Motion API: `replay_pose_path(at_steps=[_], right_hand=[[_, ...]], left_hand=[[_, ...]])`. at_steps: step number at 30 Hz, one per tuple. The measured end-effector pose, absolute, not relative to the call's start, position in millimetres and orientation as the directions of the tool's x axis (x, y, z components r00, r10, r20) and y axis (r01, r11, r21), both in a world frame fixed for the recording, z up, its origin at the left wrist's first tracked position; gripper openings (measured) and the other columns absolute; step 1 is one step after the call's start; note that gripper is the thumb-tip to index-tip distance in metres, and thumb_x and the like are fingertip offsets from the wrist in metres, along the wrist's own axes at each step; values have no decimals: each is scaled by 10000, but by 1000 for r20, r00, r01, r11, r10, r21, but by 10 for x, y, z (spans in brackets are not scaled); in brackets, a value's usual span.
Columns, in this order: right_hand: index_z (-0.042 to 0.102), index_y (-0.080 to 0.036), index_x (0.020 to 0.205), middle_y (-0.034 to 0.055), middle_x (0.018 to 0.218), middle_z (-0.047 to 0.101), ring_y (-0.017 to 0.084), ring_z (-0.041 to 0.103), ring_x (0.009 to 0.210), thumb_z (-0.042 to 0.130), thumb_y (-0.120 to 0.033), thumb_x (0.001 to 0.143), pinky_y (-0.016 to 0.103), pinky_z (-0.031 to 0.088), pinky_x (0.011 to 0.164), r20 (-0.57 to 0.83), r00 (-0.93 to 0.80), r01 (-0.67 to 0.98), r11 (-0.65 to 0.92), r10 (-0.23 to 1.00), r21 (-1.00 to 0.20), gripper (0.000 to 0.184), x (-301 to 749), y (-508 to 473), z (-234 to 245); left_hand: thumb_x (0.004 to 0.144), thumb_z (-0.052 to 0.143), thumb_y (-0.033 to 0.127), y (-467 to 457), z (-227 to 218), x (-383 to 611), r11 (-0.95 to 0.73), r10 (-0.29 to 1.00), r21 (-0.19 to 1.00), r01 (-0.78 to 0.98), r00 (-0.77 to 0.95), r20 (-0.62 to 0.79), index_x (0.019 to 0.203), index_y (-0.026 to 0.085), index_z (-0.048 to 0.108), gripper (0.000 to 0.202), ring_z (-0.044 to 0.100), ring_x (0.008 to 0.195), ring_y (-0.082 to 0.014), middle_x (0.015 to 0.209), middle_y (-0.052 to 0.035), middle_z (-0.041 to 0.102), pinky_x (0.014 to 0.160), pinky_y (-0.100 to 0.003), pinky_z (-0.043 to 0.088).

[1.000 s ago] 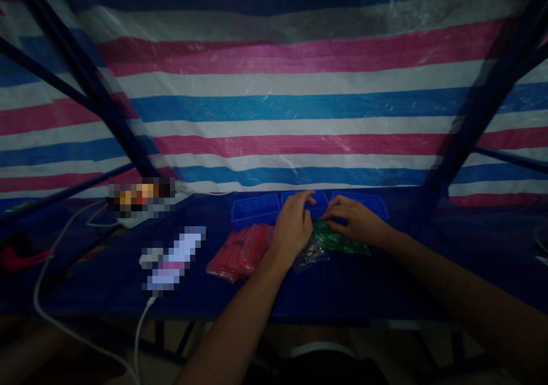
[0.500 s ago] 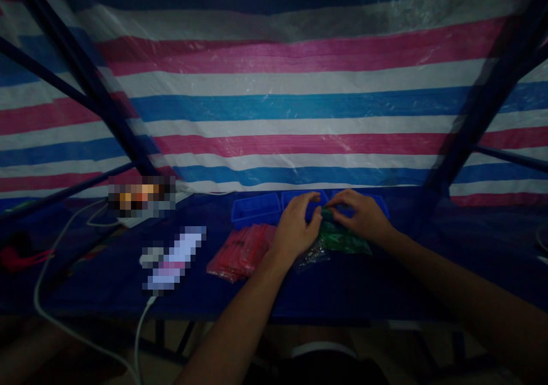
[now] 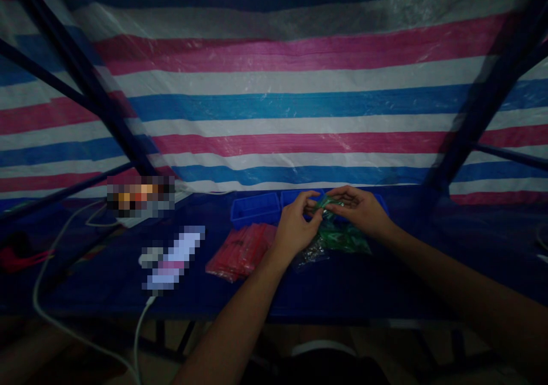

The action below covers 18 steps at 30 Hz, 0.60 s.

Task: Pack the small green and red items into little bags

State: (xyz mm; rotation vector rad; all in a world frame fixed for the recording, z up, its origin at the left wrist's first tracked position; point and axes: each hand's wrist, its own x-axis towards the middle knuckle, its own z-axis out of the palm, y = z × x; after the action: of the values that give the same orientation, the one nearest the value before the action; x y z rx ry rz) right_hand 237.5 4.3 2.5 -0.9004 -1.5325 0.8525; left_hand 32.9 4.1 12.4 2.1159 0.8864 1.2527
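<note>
My left hand (image 3: 298, 225) and my right hand (image 3: 363, 212) are close together above the table, both closed on a small green plastic bag (image 3: 327, 202). The fingertips of each pinch an edge of it. Under my right hand lies a pile of green plastic bags (image 3: 346, 241). Next to it, by my left wrist, rests a clear bag (image 3: 314, 253) with small shiny pieces in it, too dim to name. A stack of red plastic bags (image 3: 243, 252) lies left of my left forearm. Behind my hands stand blue plastic bins (image 3: 256, 210), partly covered by them.
On the blue tabletop (image 3: 342, 293), a blurred-out phone-like object (image 3: 177, 259) lies at left with a white cable (image 3: 139, 328). Farther back is another blurred-out item (image 3: 141, 196). Blue metal posts (image 3: 466, 116) and a striped tarp (image 3: 282, 105) stand behind the table.
A green bag now shows raised between my hands, up from the pile. My right hand's fingers have closed in toward my left, which has barely moved.
</note>
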Motion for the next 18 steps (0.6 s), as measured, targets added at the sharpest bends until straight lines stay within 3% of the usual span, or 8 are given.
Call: replay_pose_path(at_steps=[2, 5, 9, 12, 15, 18], right_hand=[[716, -227, 1060, 75, 1022, 765, 244, 741, 956, 890, -422, 719, 425, 615, 906, 436, -82, 89, 442, 896, -893, 430, 2383, 63, 13], [706, -217, 1049, 72, 999, 751, 239, 731, 949, 885, -420, 725, 414, 609, 904, 465, -3, 111, 463, 885, -879, 422, 2395, 91, -7], [683, -220, 1039, 43, 938, 724, 220, 723, 878, 884, -423, 728, 378, 616, 826, 456, 78, 111, 447, 887, -888, 422, 2372, 85, -19], [672, -234, 1079, 30, 914, 726, 211, 726, 836, 865, -419, 757, 374, 621, 803, 361, -3, -54, 360, 933, -931, 418, 2317, 31, 15], [667, -235, 1139, 49, 923, 742, 229, 739, 867, 767, -464, 857, 429, 618, 873, 291, -91, -220, 266, 952, -939, 377, 2277, -24, 80], [682, -231, 1162, 67, 954, 748, 244, 734, 921, 715, -498, 897, 434, 608, 895, 300, -97, -230, 272, 949, -934, 378, 2285, -40, 125]], left_hand=[[946, 637, 222, 19, 142, 326, -672, 739, 671, 315, 355, 573, 1274, 235, 596, 331, 718, 968, -209, 1085, -64, 726, 893, -370, 594], [940, 648, 217, -25, 185, 314, -750, 658, 544, 376, 343, 670, 1241, 232, 630, 302, 654, 1155, -231, 1266, -93, 649, 1018, -409, 547], [918, 705, 261, -62, 198, 313, -824, 563, 436, 362, 431, 705, 1292, 244, 631, 382, 586, 1272, -244, 1310, -91, 629, 1134, -436, 470], [910, 721, 260, -50, 159, 315, -835, 550, 428, 345, 497, 671, 1390, 266, 581, 501, 587, 1283, -240, 1353, -82, 631, 1140, -425, 467], [964, 630, 205, -15, 144, 297, -808, 589, 468, 359, 462, 663, 1470, 272, 507, 525, 613, 1266, -232, 1369, -80, 643, 1124, -425, 478], [987, 579, 193, 7, 177, 269, -731, 681, 570, 375, 358, 639, 1438, 259, 530, 458, 681, 1154, -237, 1269, -77, 704, 1049, -421, 530]])
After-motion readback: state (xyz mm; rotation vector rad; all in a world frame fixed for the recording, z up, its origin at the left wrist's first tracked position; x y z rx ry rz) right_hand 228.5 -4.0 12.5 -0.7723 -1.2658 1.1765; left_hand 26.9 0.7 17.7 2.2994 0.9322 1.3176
